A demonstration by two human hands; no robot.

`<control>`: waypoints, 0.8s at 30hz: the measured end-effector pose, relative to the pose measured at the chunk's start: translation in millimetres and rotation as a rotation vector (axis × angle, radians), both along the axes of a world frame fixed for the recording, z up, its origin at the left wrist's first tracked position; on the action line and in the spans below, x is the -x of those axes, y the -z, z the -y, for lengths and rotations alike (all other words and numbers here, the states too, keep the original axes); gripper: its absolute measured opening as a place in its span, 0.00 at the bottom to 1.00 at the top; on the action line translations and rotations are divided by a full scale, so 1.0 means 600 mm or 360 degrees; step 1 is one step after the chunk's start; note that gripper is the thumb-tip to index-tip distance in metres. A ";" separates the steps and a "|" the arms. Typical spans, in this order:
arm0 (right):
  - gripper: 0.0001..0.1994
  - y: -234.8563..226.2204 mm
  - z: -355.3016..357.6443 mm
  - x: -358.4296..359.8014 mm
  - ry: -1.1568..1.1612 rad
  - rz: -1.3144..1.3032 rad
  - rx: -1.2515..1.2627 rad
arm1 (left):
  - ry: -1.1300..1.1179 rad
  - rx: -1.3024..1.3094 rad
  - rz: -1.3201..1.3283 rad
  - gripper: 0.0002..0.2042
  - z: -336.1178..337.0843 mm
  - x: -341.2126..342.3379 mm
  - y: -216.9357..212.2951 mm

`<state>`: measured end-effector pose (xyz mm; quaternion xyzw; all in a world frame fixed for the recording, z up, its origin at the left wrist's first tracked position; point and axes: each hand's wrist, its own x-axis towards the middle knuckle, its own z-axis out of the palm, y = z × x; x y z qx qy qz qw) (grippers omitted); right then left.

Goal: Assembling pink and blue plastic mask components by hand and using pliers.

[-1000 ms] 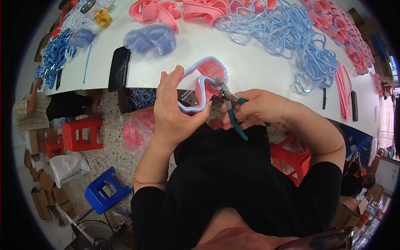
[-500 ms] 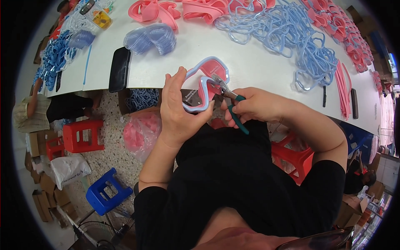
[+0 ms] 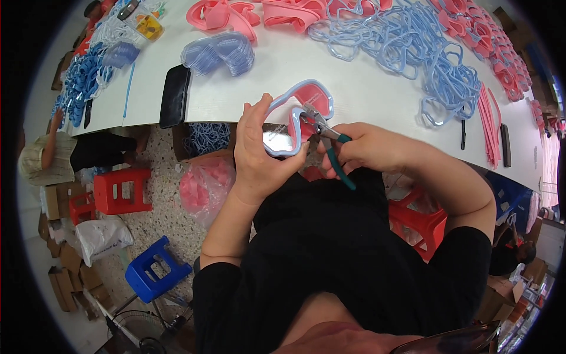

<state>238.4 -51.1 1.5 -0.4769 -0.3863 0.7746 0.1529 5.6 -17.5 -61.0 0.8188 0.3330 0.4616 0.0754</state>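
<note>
The left hand (image 3: 259,156) grips the mask (image 3: 295,115); the right hand (image 3: 362,147) squeezes pliers (image 3: 324,138) on its frame (fitting seems unfinished).

A dark, flat rectangular phone (image 3: 175,96) lies screen-up at the near edge of the white worktop (image 3: 354,94); its screen is black. A clear plastic bag (image 3: 203,187) holding pink parts sits on the floor below the worktop edge. A white sack (image 3: 101,237) lies near the red stool. Brown cardboard boxes (image 3: 63,277) stand stacked at far left.
</note>
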 end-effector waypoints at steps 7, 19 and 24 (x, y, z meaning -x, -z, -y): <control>0.15 -0.026 -0.009 -0.021 -0.0350 0.0341 -0.0293 | 0.0197 0.0769 0.0434 0.44 -0.013 0.001 -0.010; 0.16 -0.027 -0.008 -0.016 -0.0689 0.0551 -0.0606 | 0.0231 0.0157 -0.0055 0.46 -0.011 -0.006 -0.025; 0.18 -0.007 0.001 0.000 -0.0602 0.0799 -0.0745 | 0.0233 0.0047 -0.0203 0.47 -0.013 -0.003 -0.009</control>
